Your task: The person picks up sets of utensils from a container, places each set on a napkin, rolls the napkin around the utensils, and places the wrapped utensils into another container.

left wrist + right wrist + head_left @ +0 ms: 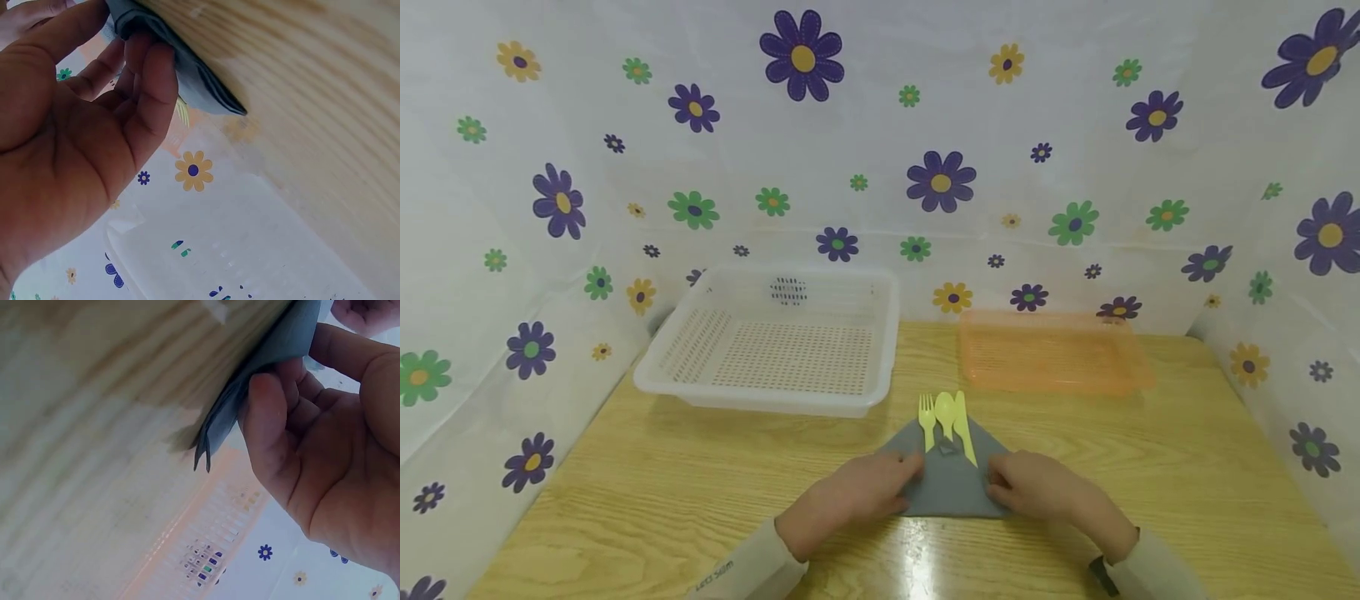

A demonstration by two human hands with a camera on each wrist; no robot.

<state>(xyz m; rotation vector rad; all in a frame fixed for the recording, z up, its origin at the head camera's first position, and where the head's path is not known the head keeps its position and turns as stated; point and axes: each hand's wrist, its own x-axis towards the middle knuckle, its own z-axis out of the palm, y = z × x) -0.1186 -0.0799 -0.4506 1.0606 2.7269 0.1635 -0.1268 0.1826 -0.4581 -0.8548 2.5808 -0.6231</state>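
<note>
A folded grey cloth napkin (955, 493) lies on the table, its top narrowing toward the back. From its front fold stick out a yellow fork (927, 410), a yellow spoon (945, 407) and a yellow knife (964, 429), side by side, their lower ends hidden. My left hand (874, 486) pinches the napkin's left edge between thumb and fingers. On the opposite side, my right hand (1036, 482) pinches the right edge. Both wrist views show fingers tucked under the napkin (203, 87), its side edge slightly raised off the wood.
A white perforated basket (760, 398) stands at the back left of the wooden table (662, 492). Back right, there is a shallow orange tray (1052, 387). Behind and beside the table hangs a white flower-printed sheet (865, 125).
</note>
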